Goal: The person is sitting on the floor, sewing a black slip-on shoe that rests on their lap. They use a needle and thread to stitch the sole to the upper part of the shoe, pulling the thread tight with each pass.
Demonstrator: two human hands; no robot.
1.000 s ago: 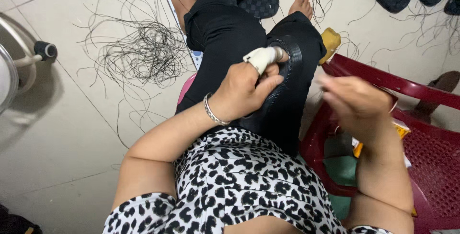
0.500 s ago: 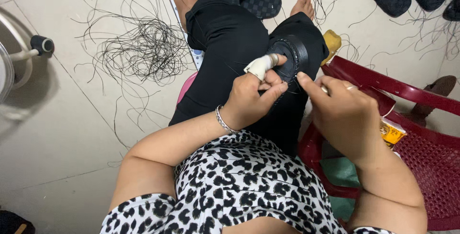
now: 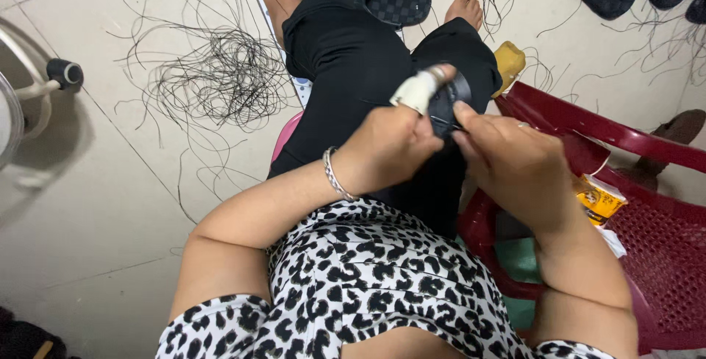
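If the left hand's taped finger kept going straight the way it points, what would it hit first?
The left hand points its taped finger up-right, across the black piece on the knee. Beyond that, probably the yellow object on the floor, though depth is unclear.

Black piece (image 3: pixel 450 101): matt, leather-like. Finger wrap (image 3: pixel 414 91): white cloth tape. Bracelet (image 3: pixel 334 175): shiny metal. Chair (image 3: pixel 647 204) beside it: glossy red plastic.
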